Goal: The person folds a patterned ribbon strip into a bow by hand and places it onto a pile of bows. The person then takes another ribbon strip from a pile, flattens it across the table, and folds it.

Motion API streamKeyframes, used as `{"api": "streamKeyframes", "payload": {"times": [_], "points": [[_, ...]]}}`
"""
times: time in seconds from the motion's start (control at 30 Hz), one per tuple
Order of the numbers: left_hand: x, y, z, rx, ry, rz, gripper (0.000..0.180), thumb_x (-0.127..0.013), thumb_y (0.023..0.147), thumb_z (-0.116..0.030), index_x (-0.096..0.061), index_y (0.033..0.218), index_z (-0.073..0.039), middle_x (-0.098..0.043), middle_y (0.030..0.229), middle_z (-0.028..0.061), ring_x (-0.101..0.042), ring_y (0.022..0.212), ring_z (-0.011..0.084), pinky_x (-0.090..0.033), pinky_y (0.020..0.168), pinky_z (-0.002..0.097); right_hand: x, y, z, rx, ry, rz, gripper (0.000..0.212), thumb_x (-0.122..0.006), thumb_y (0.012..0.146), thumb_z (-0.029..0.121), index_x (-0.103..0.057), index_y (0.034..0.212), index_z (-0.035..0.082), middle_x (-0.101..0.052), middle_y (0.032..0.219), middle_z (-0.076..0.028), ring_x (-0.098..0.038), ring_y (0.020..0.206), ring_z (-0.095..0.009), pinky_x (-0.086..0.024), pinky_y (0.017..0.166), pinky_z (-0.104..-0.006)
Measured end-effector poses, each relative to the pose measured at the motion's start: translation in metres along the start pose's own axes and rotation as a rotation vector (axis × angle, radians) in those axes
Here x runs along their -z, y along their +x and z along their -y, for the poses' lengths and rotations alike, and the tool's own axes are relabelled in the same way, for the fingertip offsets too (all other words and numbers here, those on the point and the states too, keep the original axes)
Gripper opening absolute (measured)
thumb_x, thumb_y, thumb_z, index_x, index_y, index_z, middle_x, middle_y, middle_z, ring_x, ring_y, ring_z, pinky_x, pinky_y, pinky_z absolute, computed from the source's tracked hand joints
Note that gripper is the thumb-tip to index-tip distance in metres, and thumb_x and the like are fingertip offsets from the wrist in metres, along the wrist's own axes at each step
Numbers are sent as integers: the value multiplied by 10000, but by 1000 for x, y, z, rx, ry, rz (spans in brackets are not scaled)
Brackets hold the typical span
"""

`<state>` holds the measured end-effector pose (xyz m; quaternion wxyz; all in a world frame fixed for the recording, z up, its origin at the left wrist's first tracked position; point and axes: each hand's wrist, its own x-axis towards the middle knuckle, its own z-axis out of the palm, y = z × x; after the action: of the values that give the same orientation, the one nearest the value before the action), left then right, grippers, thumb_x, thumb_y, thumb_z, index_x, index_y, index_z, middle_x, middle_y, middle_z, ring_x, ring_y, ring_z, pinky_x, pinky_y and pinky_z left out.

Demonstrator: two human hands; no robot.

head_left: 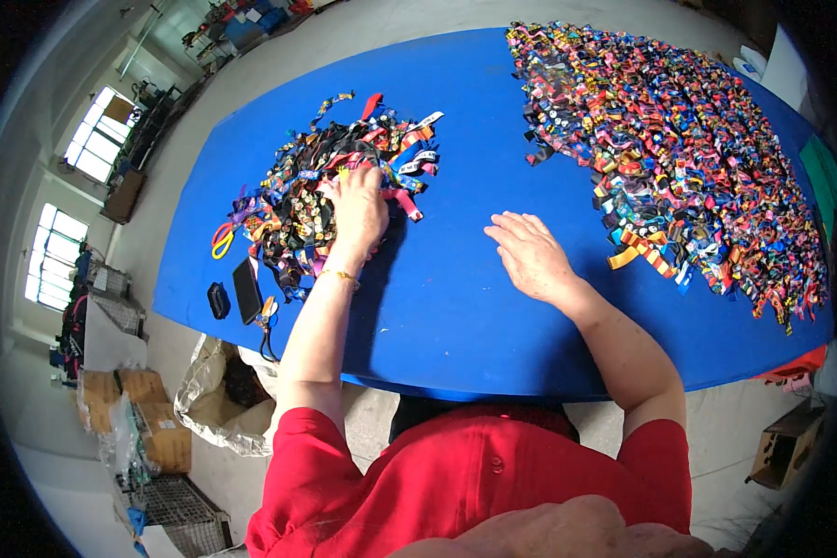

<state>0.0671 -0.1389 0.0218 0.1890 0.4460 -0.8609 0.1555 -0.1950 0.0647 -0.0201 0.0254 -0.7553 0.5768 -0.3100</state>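
Note:
A loose heap of short printed fabric straps (293, 214) in many colours lies on the left of the blue table. My left hand (361, 200) reaches over its right side, fingers bent down and closed on straps there; the fingertips are partly hidden. My right hand (533, 256) is over the bare blue surface right of the heap, palm down, fingers stretched out, holding nothing. Farther right, a broad spread of similar straps (679, 158) covers that end of the table. One orange-yellow strap (625, 258) sticks out at its near left edge.
Left of my left forearm lie scissors (267, 312), a black phone (247, 290) and a small black object (219, 300). The blue table (437, 325) has its near edge at my waist. A pale sack (216, 391) and cardboard boxes (149, 418) stand on the floor at left.

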Motion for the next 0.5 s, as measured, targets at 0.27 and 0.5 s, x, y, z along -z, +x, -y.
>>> {"api": "streamKeyframes", "payload": {"times": [0.27, 0.5], "points": [[-10, -10, -35, -11, -112, 240, 361, -611, 905, -118, -608, 1265, -99, -677, 1178, 132, -617, 1169, 305, -403, 1059, 543, -2, -1, 1, -5, 11, 17, 360, -556, 956, 134, -608, 1301, 44, -567, 1394, -185, -492, 1350, -337, -337, 1163, -478], [7, -8, -24, 220, -524, 119, 216, -607, 990, -227, -698, 1064, -46, -716, 828, 159, -714, 800, 331, -550, 709, 386, -2, -1, 0, 20, 21, 18, 361, -556, 958, 137, -608, 1302, 44, -565, 1399, -183, -490, 1353, -335, -332, 1168, -478]]}}
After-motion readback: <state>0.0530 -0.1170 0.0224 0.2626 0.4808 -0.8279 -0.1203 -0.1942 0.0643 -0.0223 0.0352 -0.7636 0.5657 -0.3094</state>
